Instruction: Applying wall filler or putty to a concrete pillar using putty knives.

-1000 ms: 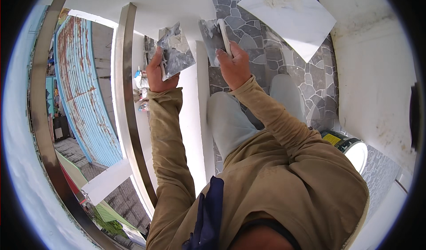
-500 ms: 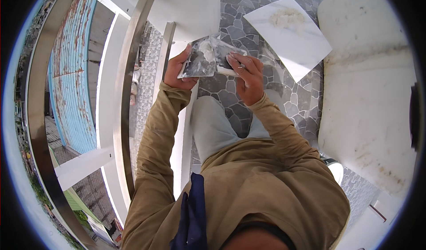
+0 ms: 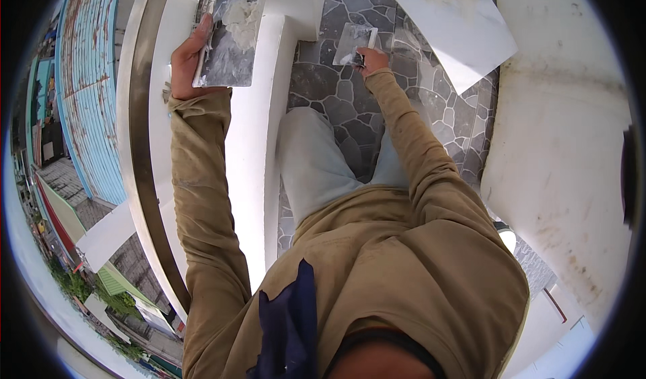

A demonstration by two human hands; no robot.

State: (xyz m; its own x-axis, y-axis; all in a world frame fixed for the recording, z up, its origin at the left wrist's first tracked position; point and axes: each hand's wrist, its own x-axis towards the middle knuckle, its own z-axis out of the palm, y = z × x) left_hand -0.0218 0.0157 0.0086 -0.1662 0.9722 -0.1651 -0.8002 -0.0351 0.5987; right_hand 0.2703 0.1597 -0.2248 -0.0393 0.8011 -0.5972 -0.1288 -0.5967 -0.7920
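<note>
The left hand [image 3: 188,59] is raised over the white ledge [image 3: 252,150] and its grip is closed on the edge of a flat grey board [image 3: 232,39], which carries a lump of white plaster [image 3: 242,19]. The right hand [image 3: 373,59] is lower, above the stone-pattern floor [image 3: 330,90], and its grip is closed on the handle of a small metal trowel [image 3: 353,43]. A white tile [image 3: 451,22] with a plaster patch lies just beside the trowel. A steel railing [image 3: 138,143] runs along the ledge.
</note>
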